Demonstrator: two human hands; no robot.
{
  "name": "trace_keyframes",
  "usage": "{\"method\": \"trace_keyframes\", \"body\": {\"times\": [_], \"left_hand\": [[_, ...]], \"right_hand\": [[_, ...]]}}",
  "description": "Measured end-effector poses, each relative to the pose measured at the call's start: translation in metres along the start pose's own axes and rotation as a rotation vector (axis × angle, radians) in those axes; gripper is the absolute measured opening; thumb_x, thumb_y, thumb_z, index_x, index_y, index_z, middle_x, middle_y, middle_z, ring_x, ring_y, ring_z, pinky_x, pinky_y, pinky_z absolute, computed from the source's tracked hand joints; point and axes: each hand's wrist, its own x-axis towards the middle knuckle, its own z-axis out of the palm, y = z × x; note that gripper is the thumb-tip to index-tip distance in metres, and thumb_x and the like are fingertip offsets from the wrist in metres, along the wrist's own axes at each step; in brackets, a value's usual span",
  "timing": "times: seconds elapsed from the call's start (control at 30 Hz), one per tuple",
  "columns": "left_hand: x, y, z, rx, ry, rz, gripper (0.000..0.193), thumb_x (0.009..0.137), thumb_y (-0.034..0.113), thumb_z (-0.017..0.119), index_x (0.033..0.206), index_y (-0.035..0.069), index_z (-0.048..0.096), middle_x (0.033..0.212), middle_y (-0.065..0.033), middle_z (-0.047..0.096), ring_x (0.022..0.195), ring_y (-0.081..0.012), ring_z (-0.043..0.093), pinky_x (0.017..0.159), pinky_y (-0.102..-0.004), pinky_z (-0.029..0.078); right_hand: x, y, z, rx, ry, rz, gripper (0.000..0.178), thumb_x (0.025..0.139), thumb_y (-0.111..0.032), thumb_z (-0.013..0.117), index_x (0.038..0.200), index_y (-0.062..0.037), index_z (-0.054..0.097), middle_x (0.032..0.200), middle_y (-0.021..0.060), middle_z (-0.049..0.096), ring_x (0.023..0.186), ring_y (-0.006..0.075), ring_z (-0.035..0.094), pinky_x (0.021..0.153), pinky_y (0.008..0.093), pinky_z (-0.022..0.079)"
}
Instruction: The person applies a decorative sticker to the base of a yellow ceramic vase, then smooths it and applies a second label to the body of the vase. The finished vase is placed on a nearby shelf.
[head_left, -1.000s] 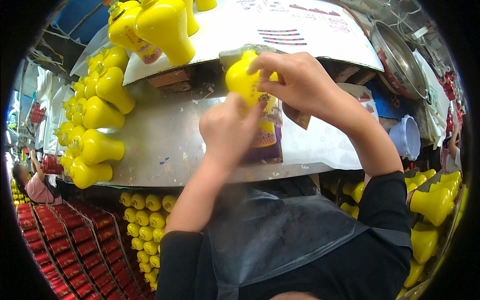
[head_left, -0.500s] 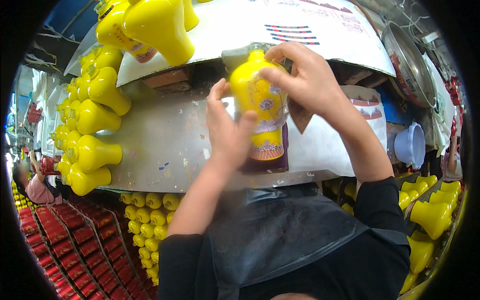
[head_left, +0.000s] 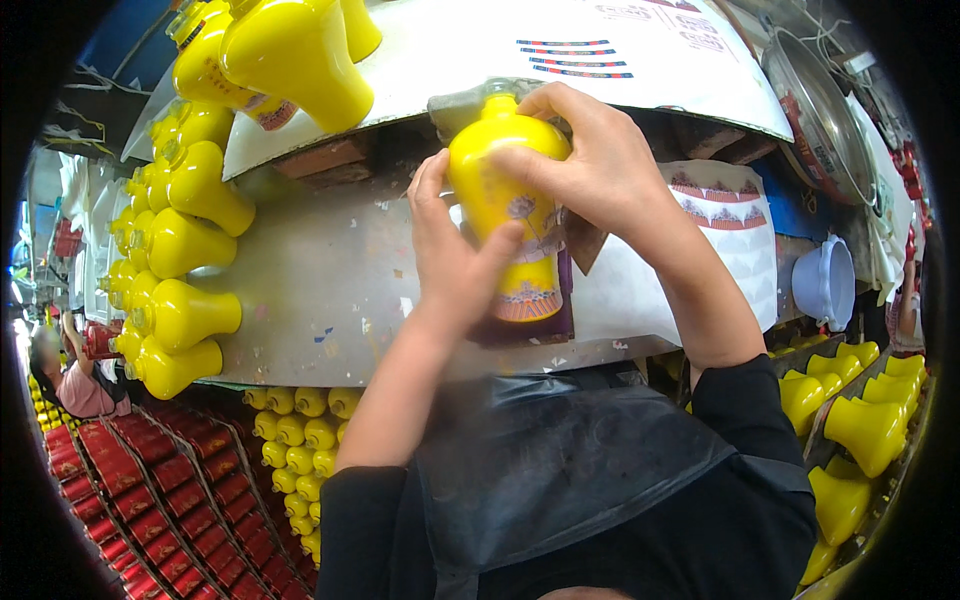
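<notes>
A yellow vase-shaped bottle [head_left: 528, 212] with a clear neck lies tilted in front of me, its neck pointing away. Purple-grey lotus flowers decorate its body, and a patterned band circles its base. My left hand [head_left: 452, 245] curves along the bottle's left side, fingers at the shoulder and thumb on the lower front. Around the upper right side wraps my right hand [head_left: 605, 160], its thumb laid across the front of the shoulder. Beneath the bottle is a dark purple pad [head_left: 500, 333]. A grey block or cloth [head_left: 455, 108] sits behind the neck.
Yellow bottles [head_left: 185, 320] line the table's left side; more stand on the raised white board [head_left: 430, 70] beside dark decal strips [head_left: 570, 61]. A decal sheet [head_left: 720, 255] lies right, near a pale purple bucket [head_left: 825, 280]. Red boxes [head_left: 160, 490] fill the lower left; another person [head_left: 80, 385] is beyond.
My right thumb has slid left across the bottle's shoulder. Both hands stay around the bottle, and the view has shifted slightly.
</notes>
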Motion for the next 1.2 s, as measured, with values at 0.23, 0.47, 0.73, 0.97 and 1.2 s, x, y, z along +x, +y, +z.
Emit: {"method": "trace_keyframes", "body": {"times": [0.23, 0.47, 0.73, 0.97, 1.2], "left_hand": [[0.005, -0.010, -0.004, -0.123, -0.029, 0.013, 0.094, 0.094, 0.059, 0.071, 0.156, 0.001, 0.031, 0.152, -0.0223, 0.040, 0.141, -0.0343, 0.044, 0.114, -0.0469, 0.042], [0.001, 0.017, -0.006, 0.003, 0.077, 0.092, 0.082, 0.103, 0.056, 0.056, 0.160, 0.001, 0.032, 0.155, -0.0228, 0.041, 0.143, -0.0359, 0.043, 0.119, -0.0487, 0.036], [0.031, 0.016, -0.021, 0.318, -0.233, 0.315, 0.087, 0.087, 0.042, 0.072, 0.161, 0.011, 0.038, 0.165, -0.0228, 0.028, 0.151, -0.0449, 0.027, 0.124, -0.0535, 0.026], [0.034, 0.023, -0.025, 0.207, -0.141, 0.366, 0.097, 0.082, 0.046, 0.078, 0.162, 0.011, 0.035, 0.163, -0.0236, 0.033, 0.148, -0.0442, 0.033, 0.123, -0.0542, 0.027], [0.037, 0.014, -0.019, 0.300, -0.142, 0.340, 0.097, 0.087, 0.053, 0.074, 0.162, 0.006, 0.033, 0.161, -0.0254, 0.036, 0.147, -0.0443, 0.037, 0.122, -0.0532, 0.028]], "right_hand": [[0.000, 0.006, 0.007, 0.173, 0.019, 0.078, 0.051, 0.094, -0.048, 0.069, 0.117, -0.0022, 0.070, 0.111, 0.0200, 0.074, 0.101, 0.0340, 0.073, 0.089, 0.0419, 0.057], [-0.013, 0.029, -0.007, 0.466, -0.132, 0.117, 0.057, 0.099, -0.044, 0.066, 0.139, -0.0038, 0.063, 0.112, 0.0136, 0.072, 0.083, 0.0175, 0.068, 0.077, 0.0330, 0.055], [-0.059, 0.044, 0.026, 0.540, -0.142, 0.117, 0.098, 0.086, -0.039, 0.079, 0.166, -0.0102, 0.029, 0.125, 0.0187, 0.066, 0.076, 0.0152, 0.067, 0.069, 0.0296, 0.055], [-0.045, 0.039, 0.022, 0.623, -0.102, 0.219, 0.088, 0.090, -0.046, 0.076, 0.159, -0.0070, 0.039, 0.137, 0.0249, 0.063, 0.092, 0.0232, 0.072, 0.082, 0.0348, 0.058], [-0.041, 0.030, 0.017, 0.425, -0.123, 0.130, 0.083, 0.092, -0.046, 0.074, 0.156, -0.0025, 0.042, 0.140, 0.0276, 0.061, 0.120, 0.0360, 0.068, 0.100, 0.0410, 0.054]]}}
